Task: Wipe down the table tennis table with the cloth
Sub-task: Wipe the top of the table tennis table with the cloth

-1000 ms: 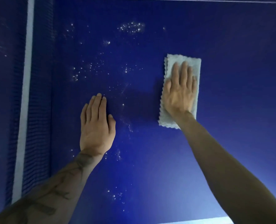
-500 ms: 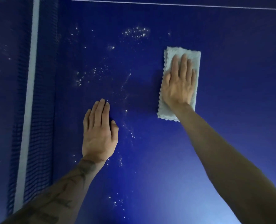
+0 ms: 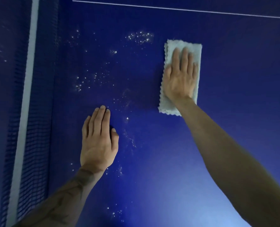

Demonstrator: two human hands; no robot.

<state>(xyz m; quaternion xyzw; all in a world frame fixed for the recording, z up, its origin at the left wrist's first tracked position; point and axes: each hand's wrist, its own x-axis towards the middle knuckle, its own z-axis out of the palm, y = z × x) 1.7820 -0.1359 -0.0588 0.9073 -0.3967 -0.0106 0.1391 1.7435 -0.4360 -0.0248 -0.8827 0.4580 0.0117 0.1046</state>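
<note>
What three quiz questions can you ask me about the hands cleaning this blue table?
1. True or false: the right hand lies flat on the cloth.
2. Where are most of the white specks? A) left of the cloth B) right of the cloth C) on top of the cloth
3. What does the left hand rest on?

Key: 1 true. 2 A. 3 the bare table.
</note>
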